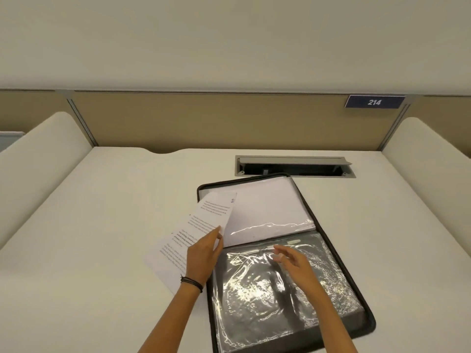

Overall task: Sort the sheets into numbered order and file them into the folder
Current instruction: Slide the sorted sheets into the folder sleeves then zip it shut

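One sheet (204,217) between left hand (201,256) fingers (216,231); right hand (293,263) spread above folder (254,314).

White desk (114,212), black folder (254,314) lying open, printed sheet (204,220) at its left edge, cable hatch (293,166) behind

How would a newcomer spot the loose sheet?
On the white desk lies an open black folder with shiny plastic sleeves. Along its left edge, the sheet slants over the border, held by the left hand. It alone shows printed text; the paper filed beside it looks blank.
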